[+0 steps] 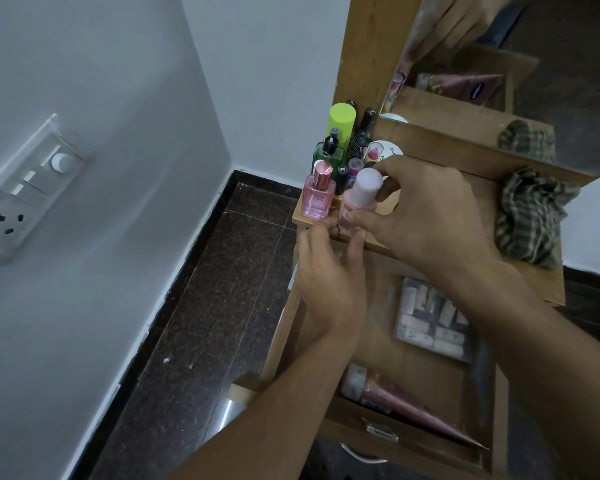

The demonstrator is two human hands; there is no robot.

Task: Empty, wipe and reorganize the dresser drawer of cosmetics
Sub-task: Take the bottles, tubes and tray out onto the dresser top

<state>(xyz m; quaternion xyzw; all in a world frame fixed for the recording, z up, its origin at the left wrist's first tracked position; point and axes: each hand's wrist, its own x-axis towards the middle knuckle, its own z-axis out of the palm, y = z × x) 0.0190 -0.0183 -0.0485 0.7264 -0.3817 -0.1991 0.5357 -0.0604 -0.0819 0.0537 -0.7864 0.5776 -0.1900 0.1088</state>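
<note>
A pink bottle with a white cap [361, 199] stands at the front edge of the wooden dresser top [482, 195]. My right hand [426, 216] grips it by the cap and body. My left hand [329, 271] touches its base from below. Left of it stands a square pink perfume bottle [317, 195]. Behind are a green spray bottle [328, 155], a lime-capped can [342, 121] and dark slim bottles [364, 133]. Below, the open drawer [413, 438] holds a clear packet of small items [430, 320] and a pink cone tube [402, 407].
A checked cloth [530, 216] lies crumpled on the dresser top at the right. A mirror [499, 64] stands behind, reflecting my hand and the drawer. A round white tin [385, 150] sits behind my hands. A wall switchboard [28, 188] is at left, above the dark floor [222, 289].
</note>
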